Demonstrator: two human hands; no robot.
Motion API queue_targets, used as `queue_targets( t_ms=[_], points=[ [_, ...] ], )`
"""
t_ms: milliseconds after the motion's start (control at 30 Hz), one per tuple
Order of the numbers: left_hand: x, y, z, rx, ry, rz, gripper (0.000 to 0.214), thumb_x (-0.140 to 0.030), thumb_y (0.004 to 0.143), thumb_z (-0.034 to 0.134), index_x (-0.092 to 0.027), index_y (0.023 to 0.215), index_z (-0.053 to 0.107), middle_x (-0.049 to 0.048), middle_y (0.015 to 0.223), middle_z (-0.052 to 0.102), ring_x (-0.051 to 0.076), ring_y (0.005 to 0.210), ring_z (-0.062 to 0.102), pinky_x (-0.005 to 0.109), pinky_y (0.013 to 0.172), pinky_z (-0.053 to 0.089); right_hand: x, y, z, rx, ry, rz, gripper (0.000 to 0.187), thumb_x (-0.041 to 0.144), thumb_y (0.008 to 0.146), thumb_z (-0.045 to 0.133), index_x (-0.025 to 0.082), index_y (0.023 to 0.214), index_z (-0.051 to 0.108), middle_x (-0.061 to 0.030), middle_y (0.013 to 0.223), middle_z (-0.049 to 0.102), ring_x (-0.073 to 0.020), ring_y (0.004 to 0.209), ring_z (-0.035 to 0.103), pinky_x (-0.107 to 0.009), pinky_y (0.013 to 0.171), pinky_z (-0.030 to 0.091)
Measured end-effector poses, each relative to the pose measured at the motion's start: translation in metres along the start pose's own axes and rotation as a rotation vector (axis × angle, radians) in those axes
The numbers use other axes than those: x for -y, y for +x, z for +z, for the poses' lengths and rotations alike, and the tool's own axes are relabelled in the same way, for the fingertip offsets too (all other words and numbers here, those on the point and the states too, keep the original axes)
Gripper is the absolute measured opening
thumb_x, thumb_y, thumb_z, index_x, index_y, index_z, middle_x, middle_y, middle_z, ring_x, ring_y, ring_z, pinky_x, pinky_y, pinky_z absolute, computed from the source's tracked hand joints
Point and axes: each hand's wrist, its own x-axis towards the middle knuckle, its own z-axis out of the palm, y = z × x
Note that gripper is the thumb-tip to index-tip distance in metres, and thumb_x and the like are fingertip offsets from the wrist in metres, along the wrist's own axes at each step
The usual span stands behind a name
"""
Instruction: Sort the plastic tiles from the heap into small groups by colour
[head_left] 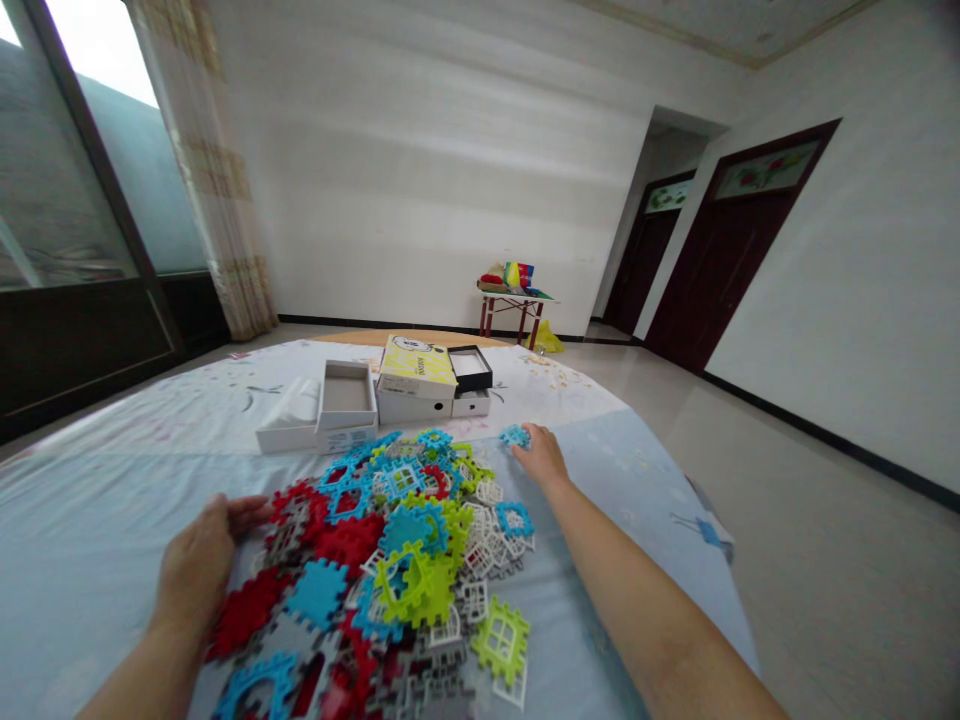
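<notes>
A heap of interlocking plastic building pieces (352,540) in red, blue, lime green, white and grey spreads over the cloth in front of me. My left hand (201,555) lies at the heap's left edge, its fingers stretched out against the red pieces (296,497). Beyond the heap's far right side, my right hand (541,458) has thumb and fingers on a small blue toothed piece (514,435). On the near right lies a lime green window piece (501,640) on top of a white one.
Behind the heap stand an open white box (347,395), a yellow and white box (417,368) and a black-rimmed tray (471,368). A patterned cloth (90,520) covers the round table. A small side table (517,297) with packages stands by the far wall.
</notes>
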Motion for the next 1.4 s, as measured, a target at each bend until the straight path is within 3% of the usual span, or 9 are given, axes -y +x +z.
queue_targets(
  t_ms=[100,267,467,800,900,967,1133,1400],
  points=[
    [-0.003,-0.002,0.000,0.008,-0.042,-0.057,0.042,-0.042,0.080,0.029,-0.015,0.072,0.061,0.0052,0.059,0.066,0.022,0.070,0.065,0.039,0.085,0.046,-0.003,0.009,0.010,0.001,-0.028,0.037,0.053,0.035,0.073,0.057,0.017,0.122,0.048,-0.0120,0.118,0.054,-0.0230,0.111,0.048,-0.029,0.091,0.035],
    [-0.002,0.000,0.001,0.003,-0.048,-0.034,0.042,-0.044,0.079,0.031,-0.015,0.072,0.061,0.0053,0.059,0.067,0.023,0.068,0.065,0.040,0.084,0.046,-0.007,0.010,0.017,0.048,-0.092,0.095,0.060,0.043,0.070,0.058,0.017,0.123,0.047,-0.0142,0.116,0.055,-0.0263,0.111,0.048,-0.033,0.088,0.037],
    [-0.004,-0.001,0.003,0.001,-0.070,-0.067,0.038,-0.040,0.079,0.032,-0.015,0.072,0.061,0.0045,0.057,0.066,0.020,0.063,0.064,0.037,0.082,0.047,0.001,0.019,0.011,0.145,-0.188,0.123,0.049,0.045,0.071,0.055,0.021,0.113,0.055,-0.0128,0.108,0.059,-0.0278,0.105,0.051,-0.036,0.082,0.038],
    [0.013,0.009,-0.001,0.022,-0.058,-0.045,0.040,-0.042,0.081,0.033,-0.014,0.078,0.061,0.0065,0.064,0.068,0.022,0.067,0.064,0.038,0.083,0.046,0.019,0.032,0.011,0.090,-0.167,0.148,0.052,0.043,0.072,0.055,0.018,0.117,0.052,-0.0159,0.111,0.056,-0.0296,0.107,0.048,-0.038,0.082,0.039],
    [0.014,0.010,0.000,0.028,-0.066,-0.048,0.040,-0.042,0.081,0.032,-0.014,0.077,0.061,0.0062,0.062,0.068,0.021,0.068,0.064,0.038,0.085,0.045,0.018,0.028,0.008,0.057,-0.090,0.109,0.055,0.041,0.072,0.058,0.017,0.120,0.050,-0.0154,0.118,0.053,-0.0292,0.110,0.046,-0.039,0.087,0.037],
    [0.014,0.010,0.001,0.028,-0.083,-0.056,0.040,-0.043,0.082,0.032,-0.015,0.076,0.061,0.0052,0.061,0.067,0.021,0.066,0.063,0.037,0.085,0.045,0.016,0.022,0.005,0.044,0.021,0.021,0.046,0.035,0.074,0.056,0.016,0.116,0.054,-0.0139,0.117,0.054,-0.0268,0.111,0.046,-0.037,0.090,0.036],
    [0.015,0.011,0.002,0.022,-0.096,-0.068,0.041,-0.045,0.081,0.033,-0.015,0.077,0.061,0.0030,0.062,0.067,0.019,0.064,0.062,0.037,0.084,0.045,0.013,-0.001,0.000,0.144,0.216,-0.191,0.029,0.026,0.077,0.052,0.016,0.102,0.063,-0.0071,0.101,0.064,-0.0168,0.092,0.058,-0.027,0.085,0.042],
    [0.007,0.005,0.003,0.018,-0.091,-0.070,0.040,-0.042,0.081,0.032,-0.015,0.076,0.062,0.0034,0.063,0.067,0.019,0.067,0.063,0.039,0.087,0.044,0.009,-0.025,-0.013,0.256,0.327,-0.208,0.027,0.026,0.075,0.053,0.015,0.096,0.065,-0.0069,0.090,0.068,-0.0172,0.080,0.061,-0.029,0.076,0.046]
  ],
)
